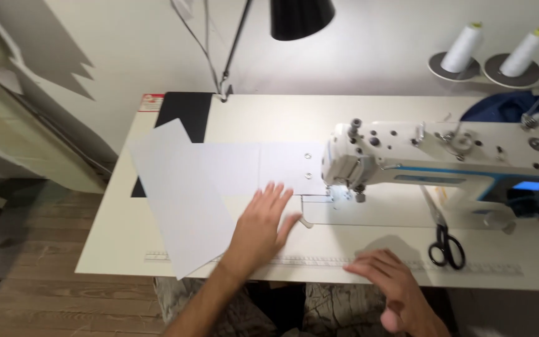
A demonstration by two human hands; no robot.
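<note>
Head view, looking down on a pale worktop. In the middle of the frame the left hand lies flat, palm down, fingers spread and pointing up toward the needle area. It grips nothing; the fingertips rest at the lower edge of the grey sheet that runs under the sewing machine. That sheet lies flat at centre frame, its right end with two small metal eyelets just beside the machine head. A second, larger grey sheet lies tilted at left centre, overlapping the first and reaching past the worktop's front edge; the left wrist is just beside its lower right edge.

At lower right the right hand rests near the front edge, fingers loosely extended and pointing left, touching the ruler strip printed along that edge. It holds nothing.

Black scissors lie right of centre, below the machine arm, handles toward the front edge, well apart from the left hand and near the right one. A dark cloth lies under the sheets at upper left. A black lamp hangs at top centre. Two white thread cones stand at upper right, with blue fabric below them behind the machine.
</note>
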